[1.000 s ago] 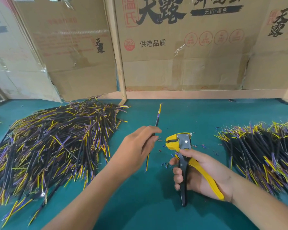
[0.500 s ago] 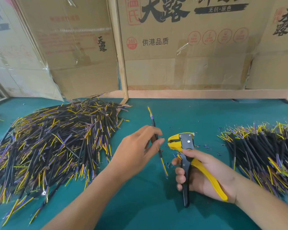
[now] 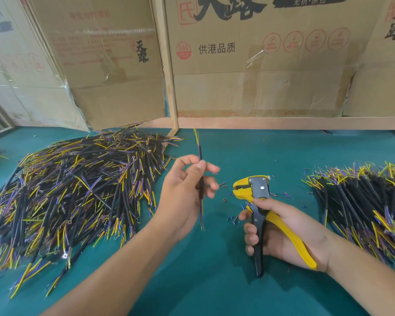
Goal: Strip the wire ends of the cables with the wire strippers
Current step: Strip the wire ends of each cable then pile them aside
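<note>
While the left hand (image 3: 183, 197) pinches one upright cable (image 3: 200, 156) at the frame centre, the right hand (image 3: 281, 233) grips the wire strippers (image 3: 253, 190) just right of it, between two cable piles (image 3: 73, 190)

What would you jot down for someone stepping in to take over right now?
Left hand: pinches one black cable with yellow and purple wire ends, upright, clear of the tool.
Right hand: grips the yellow-and-black wire strippers, nothing in their mouth.
Cable piles lie left and right on the green table; insulation scraps near the tool.
Left to do: strip the held cable's ends, then continue.
</note>
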Demonstrator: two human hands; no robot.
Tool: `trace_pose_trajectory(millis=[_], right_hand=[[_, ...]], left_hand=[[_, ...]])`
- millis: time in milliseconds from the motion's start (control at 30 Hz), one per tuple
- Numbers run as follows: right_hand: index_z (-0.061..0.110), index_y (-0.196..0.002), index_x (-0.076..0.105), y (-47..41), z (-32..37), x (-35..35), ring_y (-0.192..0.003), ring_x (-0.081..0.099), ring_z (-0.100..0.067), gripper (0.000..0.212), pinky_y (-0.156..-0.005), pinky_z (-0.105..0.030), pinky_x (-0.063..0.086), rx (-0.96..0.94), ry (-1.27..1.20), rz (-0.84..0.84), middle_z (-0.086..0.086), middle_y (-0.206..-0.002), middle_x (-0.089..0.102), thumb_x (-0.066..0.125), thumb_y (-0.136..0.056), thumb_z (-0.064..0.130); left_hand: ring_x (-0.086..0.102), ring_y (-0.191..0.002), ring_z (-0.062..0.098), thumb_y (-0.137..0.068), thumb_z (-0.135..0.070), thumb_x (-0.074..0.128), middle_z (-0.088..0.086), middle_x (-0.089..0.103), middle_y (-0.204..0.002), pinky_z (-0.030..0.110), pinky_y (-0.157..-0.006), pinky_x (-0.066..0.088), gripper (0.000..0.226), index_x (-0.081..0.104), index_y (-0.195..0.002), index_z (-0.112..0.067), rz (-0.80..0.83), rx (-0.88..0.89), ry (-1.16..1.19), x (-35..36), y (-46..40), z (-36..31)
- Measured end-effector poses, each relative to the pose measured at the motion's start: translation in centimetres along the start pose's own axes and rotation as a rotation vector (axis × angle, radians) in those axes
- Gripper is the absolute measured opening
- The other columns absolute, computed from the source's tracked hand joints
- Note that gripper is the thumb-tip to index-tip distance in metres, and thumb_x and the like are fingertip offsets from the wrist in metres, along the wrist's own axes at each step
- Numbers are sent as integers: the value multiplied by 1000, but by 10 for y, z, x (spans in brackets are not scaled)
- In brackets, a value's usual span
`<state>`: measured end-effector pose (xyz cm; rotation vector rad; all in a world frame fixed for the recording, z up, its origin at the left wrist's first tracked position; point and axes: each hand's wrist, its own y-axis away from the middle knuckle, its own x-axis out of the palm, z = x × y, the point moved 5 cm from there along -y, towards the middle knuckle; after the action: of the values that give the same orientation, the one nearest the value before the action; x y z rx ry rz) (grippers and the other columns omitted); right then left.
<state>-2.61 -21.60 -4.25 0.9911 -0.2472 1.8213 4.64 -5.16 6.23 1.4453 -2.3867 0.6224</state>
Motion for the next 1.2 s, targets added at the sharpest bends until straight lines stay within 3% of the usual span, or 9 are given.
trace_pose_trajectory(millis=[167,333,800,933,1033,1100,1200], right_hand=[[3,-108,69,0,0,-1,-76,57,-31,43,-82,-50,47,17,-26,45,-14,-83,59,57,-99,43],[3,-105,70,2,1,1,-72,56,-30,42,-79,-49,49,10,-8,2,-13,-80,58,64,-95,42],[1,-98,69,12,5,22,-65,52,-29,41,-71,-46,51,-50,39,-120,-13,-76,51,80,-81,37],[2,-100,69,10,4,16,-68,53,-29,39,-73,-48,50,-36,22,-83,-13,-78,52,75,-87,39],[3,-103,69,9,3,11,-71,54,-30,39,-76,-48,49,-16,23,-35,-13,-80,54,69,-91,40],[2,-104,69,7,3,8,-70,55,-30,39,-77,-48,49,-15,27,-26,-13,-80,55,68,-92,40],[2,-105,69,5,2,3,-71,55,-30,40,-78,-49,48,-10,14,-3,-13,-81,56,66,-94,40]], left_hand=[[72,-72,14,-103,-10,45,6,75,-95,21,-62,57,17,58,-113,-5,-28,-134,198,1,0,6],[74,-78,19,-104,-8,43,11,76,-95,24,-66,59,19,60,-107,-3,-52,-171,284,1,0,7],[75,-77,19,-100,-6,52,11,75,-90,23,-61,58,6,55,-97,-9,-53,-139,210,-2,0,7],[69,-62,19,-102,-10,51,9,73,-89,25,-51,52,4,50,-101,-14,43,-46,19,1,2,4],[37,-38,11,-103,-26,49,2,62,-67,17,-40,30,5,54,-102,-26,87,121,-296,4,3,-2],[27,-41,8,-103,-31,47,-2,53,-60,16,-41,26,13,60,-102,-33,125,184,-382,7,3,-4],[35,-45,11,-101,-26,50,-4,59,-68,18,-43,30,15,64,-101,-28,142,228,-428,9,5,-6]])
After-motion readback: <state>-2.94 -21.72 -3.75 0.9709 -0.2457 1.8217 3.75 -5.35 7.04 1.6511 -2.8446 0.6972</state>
